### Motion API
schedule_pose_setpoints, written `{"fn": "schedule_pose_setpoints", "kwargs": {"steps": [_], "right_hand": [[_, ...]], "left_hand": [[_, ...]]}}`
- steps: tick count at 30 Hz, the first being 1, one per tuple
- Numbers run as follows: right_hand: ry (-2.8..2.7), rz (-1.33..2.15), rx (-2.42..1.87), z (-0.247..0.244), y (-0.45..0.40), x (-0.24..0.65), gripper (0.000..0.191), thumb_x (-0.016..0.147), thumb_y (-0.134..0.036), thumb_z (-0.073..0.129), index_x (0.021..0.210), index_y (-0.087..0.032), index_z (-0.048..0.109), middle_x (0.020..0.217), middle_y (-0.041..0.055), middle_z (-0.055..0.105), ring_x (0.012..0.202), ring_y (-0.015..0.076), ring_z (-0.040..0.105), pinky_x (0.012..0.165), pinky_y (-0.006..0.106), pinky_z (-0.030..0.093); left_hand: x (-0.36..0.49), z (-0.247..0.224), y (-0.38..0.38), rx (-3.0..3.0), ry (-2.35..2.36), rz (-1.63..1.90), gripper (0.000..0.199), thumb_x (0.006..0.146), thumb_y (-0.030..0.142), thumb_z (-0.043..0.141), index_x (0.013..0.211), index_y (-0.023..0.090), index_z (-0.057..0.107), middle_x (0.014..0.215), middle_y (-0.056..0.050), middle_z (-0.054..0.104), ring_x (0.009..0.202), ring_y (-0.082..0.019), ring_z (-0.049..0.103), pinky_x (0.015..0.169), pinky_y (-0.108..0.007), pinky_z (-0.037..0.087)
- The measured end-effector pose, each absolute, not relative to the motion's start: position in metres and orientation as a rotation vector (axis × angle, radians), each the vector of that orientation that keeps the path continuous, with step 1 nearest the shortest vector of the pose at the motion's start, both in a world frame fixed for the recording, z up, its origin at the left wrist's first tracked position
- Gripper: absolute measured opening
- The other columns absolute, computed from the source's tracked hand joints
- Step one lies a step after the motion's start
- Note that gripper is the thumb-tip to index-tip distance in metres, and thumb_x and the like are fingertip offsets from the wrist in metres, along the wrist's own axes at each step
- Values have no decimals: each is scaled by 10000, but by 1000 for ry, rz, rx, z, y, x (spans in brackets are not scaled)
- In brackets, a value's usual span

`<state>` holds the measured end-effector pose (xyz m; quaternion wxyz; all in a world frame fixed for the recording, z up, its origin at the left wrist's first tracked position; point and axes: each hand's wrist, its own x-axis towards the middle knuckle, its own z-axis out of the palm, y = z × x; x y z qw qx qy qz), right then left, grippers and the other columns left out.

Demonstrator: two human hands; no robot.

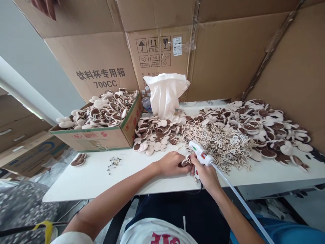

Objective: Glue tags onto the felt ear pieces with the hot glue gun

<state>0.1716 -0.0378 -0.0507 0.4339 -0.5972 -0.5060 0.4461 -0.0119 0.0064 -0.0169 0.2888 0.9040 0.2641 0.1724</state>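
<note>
Gluing step, centre of frame: your left hand [170,164] pinches a brown-and-cream ear-shaped piece [185,162] on the white table [101,176]; your right hand [206,171] is clenched around the glue gun [200,154], nozzle at the piece. Next likely calls for a bow from the pile [220,142] at right.

Both hands [189,166] closed, fingertips together.

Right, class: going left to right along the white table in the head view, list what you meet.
Lone ear piece → small dark bits → open box of pieces → left hand → glue gun in right hand → heap of bows → big pile of ear pieces.
</note>
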Motion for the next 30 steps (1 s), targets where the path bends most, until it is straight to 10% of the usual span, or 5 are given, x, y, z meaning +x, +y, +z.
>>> {"fn": "schedule_pose_setpoints", "kwargs": {"steps": [30], "right_hand": [[-1282,1134,-1431,-48,-36,173,443,913,-629,589,827,-211,710,500,-12,624,526,196,656,559,265,508]], "left_hand": [[-9,-12,9,2417,853,370,289,963,323,565,778,178,733,707,-10,708,616,-113,590,653,-217,421]]}}
